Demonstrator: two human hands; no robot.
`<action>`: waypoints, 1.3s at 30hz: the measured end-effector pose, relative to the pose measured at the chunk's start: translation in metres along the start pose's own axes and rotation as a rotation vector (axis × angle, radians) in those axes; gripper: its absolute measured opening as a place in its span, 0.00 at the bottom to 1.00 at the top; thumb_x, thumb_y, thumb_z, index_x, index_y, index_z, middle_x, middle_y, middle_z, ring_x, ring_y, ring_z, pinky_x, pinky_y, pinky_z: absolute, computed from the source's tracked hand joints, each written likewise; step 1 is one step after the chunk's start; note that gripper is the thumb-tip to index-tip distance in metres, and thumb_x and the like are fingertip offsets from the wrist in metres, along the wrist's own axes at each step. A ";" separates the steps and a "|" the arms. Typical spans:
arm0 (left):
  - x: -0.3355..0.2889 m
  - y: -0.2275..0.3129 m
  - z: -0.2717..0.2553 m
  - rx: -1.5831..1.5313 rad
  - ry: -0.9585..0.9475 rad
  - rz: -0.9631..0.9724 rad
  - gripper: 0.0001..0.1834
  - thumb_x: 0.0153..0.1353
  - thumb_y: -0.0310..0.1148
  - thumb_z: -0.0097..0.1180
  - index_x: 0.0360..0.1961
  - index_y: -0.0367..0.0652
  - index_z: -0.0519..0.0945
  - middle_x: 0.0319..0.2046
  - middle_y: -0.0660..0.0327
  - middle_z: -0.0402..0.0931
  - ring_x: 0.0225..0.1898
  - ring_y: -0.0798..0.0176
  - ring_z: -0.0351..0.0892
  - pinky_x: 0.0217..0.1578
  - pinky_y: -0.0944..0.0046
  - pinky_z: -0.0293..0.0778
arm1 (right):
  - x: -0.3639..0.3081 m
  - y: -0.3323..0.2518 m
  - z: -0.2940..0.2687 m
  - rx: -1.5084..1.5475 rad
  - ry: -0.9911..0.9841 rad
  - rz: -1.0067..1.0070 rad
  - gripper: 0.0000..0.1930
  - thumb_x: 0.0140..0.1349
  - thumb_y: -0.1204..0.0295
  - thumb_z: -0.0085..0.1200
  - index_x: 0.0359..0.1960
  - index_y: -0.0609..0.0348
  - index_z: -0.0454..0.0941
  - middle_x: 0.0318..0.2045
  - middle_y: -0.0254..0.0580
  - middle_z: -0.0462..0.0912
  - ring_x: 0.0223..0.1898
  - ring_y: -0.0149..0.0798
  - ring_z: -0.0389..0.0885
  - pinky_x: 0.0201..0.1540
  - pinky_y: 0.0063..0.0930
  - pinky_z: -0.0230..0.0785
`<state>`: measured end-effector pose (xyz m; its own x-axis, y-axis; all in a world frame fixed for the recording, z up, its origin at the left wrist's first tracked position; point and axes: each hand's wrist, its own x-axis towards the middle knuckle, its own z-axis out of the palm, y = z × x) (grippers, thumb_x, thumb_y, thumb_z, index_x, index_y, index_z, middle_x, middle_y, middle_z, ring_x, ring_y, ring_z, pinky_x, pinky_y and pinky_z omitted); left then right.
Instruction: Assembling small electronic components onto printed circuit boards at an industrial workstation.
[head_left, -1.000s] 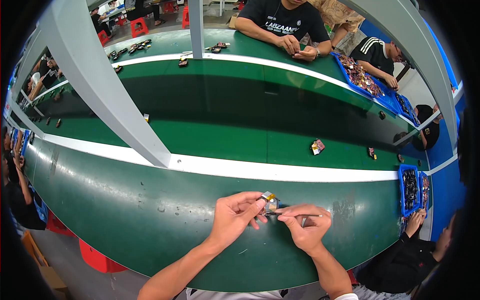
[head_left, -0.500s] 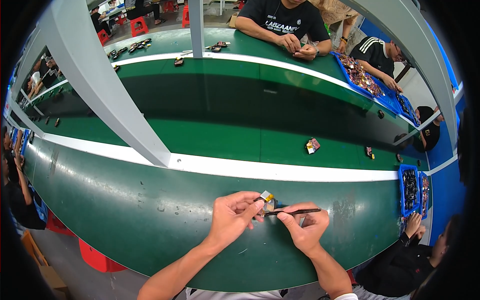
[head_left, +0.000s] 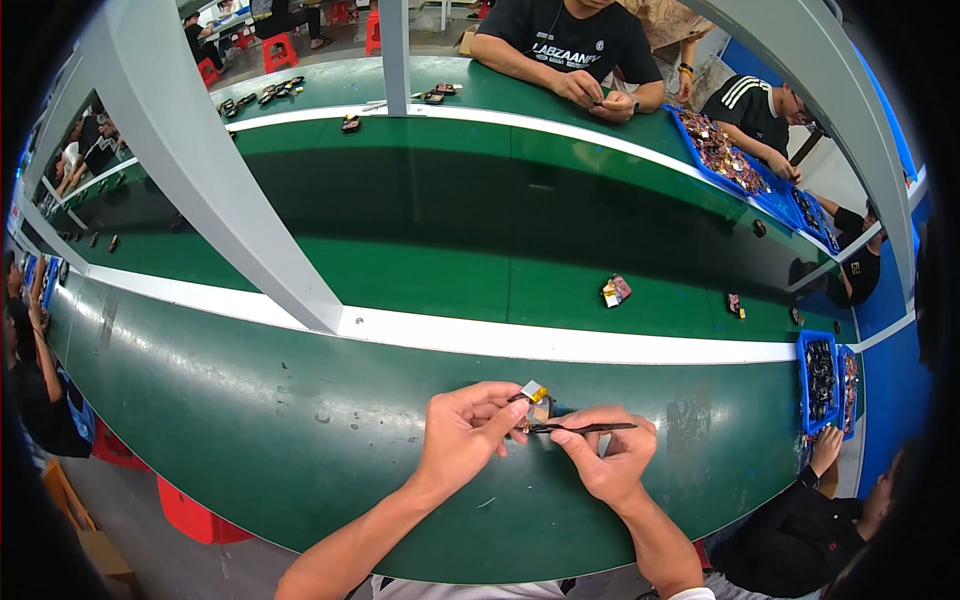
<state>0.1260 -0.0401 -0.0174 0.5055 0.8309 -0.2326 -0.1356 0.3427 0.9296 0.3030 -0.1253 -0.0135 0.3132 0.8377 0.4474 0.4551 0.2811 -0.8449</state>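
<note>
My left hand pinches a small electronic assembly between thumb and fingers. A silver pouch battery with yellow tape sticks up from the assembly's far side. Closed around dark tweezers, my right hand holds them nearly level, with their tips pointing left at the assembly's near edge. Whether the tips grip a part there is too small to tell. Both hands are raised over the green worktable.
Beyond a white rail runs a green conveyor belt carrying small assemblies. A grey post rises at left. Blue trays of parts stand at the right. Co-workers sit opposite and at both sides; a red stool is lower left.
The assemblies on the belt have shifted slightly left. My tweezers have tilted a little, while both hands stay almost in place. A person's hand by the right-hand trays has moved.
</note>
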 end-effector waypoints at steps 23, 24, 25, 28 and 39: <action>0.000 -0.002 -0.001 0.108 -0.044 -0.020 0.13 0.65 0.25 0.65 0.47 0.30 0.80 0.28 0.62 0.83 0.22 0.77 0.76 0.21 0.73 0.68 | 0.002 -0.009 0.003 -0.142 -0.098 -0.236 0.06 0.50 0.80 0.70 0.27 0.55 0.87 0.28 0.34 0.91 0.12 0.23 0.74 0.18 0.17 0.58; 0.001 -0.002 0.001 0.117 -0.017 -0.006 0.12 0.65 0.25 0.65 0.46 0.30 0.81 0.24 0.65 0.81 0.21 0.79 0.71 0.20 0.74 0.64 | 0.002 -0.009 0.002 -0.185 -0.107 -0.292 0.06 0.50 0.81 0.69 0.26 0.55 0.86 0.27 0.34 0.91 0.13 0.23 0.75 0.18 0.17 0.57; 0.001 -0.002 0.003 0.126 0.010 0.008 0.11 0.65 0.25 0.64 0.45 0.31 0.81 0.20 0.67 0.79 0.19 0.82 0.67 0.20 0.74 0.60 | 0.002 -0.010 0.001 -0.189 -0.105 -0.292 0.06 0.50 0.81 0.69 0.26 0.55 0.86 0.27 0.34 0.91 0.13 0.23 0.75 0.18 0.17 0.57; -0.002 -0.005 0.004 0.171 0.044 0.048 0.10 0.64 0.24 0.65 0.45 0.31 0.81 0.20 0.67 0.79 0.18 0.82 0.67 0.20 0.74 0.61 | 0.000 -0.008 0.002 -0.199 -0.119 -0.287 0.08 0.47 0.83 0.69 0.27 0.54 0.88 0.30 0.33 0.91 0.21 0.24 0.84 0.19 0.18 0.58; -0.002 -0.006 0.001 0.240 0.029 0.086 0.09 0.66 0.23 0.61 0.46 0.30 0.81 0.25 0.63 0.82 0.21 0.78 0.74 0.23 0.73 0.70 | -0.001 -0.005 0.003 -0.224 -0.132 -0.324 0.09 0.46 0.83 0.69 0.28 0.54 0.88 0.31 0.33 0.91 0.21 0.24 0.83 0.19 0.17 0.58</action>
<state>0.1267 -0.0440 -0.0225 0.4761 0.8657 -0.1547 0.0313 0.1591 0.9868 0.2977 -0.1257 -0.0105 0.0207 0.7795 0.6261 0.6875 0.4436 -0.5750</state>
